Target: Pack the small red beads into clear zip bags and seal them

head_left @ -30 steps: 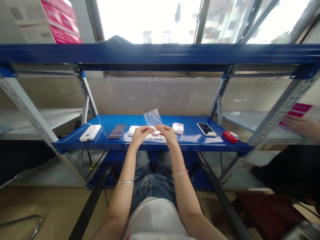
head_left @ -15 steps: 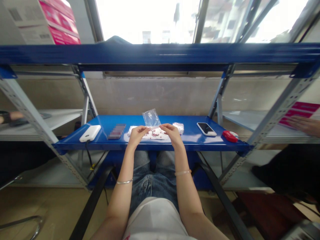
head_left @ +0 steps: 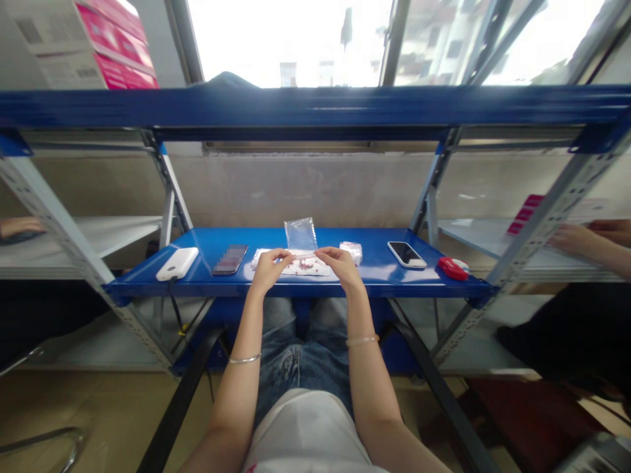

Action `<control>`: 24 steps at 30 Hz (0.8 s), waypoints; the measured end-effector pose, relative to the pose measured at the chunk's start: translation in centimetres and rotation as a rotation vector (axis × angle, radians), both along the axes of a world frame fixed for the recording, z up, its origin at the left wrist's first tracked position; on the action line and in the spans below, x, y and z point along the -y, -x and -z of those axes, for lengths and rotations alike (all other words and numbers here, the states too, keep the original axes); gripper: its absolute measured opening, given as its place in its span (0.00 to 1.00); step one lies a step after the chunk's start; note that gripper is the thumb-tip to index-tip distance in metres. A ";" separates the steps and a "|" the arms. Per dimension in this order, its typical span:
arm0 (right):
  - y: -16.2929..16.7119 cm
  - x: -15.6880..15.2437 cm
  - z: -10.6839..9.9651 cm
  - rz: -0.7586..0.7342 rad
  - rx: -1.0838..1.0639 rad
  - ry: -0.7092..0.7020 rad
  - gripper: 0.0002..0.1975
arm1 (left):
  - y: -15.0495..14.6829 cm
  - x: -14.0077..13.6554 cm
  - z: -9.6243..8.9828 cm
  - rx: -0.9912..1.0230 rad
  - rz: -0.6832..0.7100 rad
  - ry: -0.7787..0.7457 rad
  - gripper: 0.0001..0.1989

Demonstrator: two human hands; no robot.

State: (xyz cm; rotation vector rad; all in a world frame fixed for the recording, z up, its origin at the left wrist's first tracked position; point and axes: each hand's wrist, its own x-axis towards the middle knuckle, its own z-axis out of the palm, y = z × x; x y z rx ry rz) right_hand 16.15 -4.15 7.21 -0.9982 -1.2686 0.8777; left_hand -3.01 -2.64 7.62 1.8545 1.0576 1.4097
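Observation:
A clear plastic bag (head_left: 300, 234) stands up between my hands, its near edge stretched level from one to the other. At that edge's left end, my left hand (head_left: 271, 268) pinches it between thumb and fingers. The right end is pinched the same way by my right hand (head_left: 340, 263). Under the bag, small dark red pieces (head_left: 306, 265) lie scattered on a white sheet (head_left: 323, 270); they are too small to name. Beside my right hand rests a crumpled bundle of clear plastic (head_left: 353, 250).
On the blue shelf (head_left: 384, 286) lie a white power bank (head_left: 178, 263) with a cable, a dark phone (head_left: 231, 259), a white phone (head_left: 407, 254) and a red-and-white object (head_left: 453, 268). Metal posts stand at both sides. Other people's hands show at far left and right.
The plastic bag has straightened from a tilt and its near edge sits slightly lower. My hands have barely moved. At the right, another person's hands and a pink item have shifted.

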 end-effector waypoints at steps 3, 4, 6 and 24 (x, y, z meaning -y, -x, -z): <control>0.0 -0.4 0.4 0.017 0.024 -0.016 0.15 | 0.0 0.1 0.0 -0.026 -0.018 -0.012 0.09; 0.0 -0.5 0.5 0.022 0.035 -0.019 0.15 | 0.0 0.1 -0.1 -0.032 -0.024 -0.015 0.09; 0.0 -0.5 0.6 0.034 0.053 -0.024 0.15 | 0.0 0.2 -0.1 -0.039 -0.027 -0.020 0.09; -0.1 0.9 -0.3 -0.102 0.115 -0.057 0.15 | -0.6 0.8 -0.3 -0.098 0.097 -0.063 0.11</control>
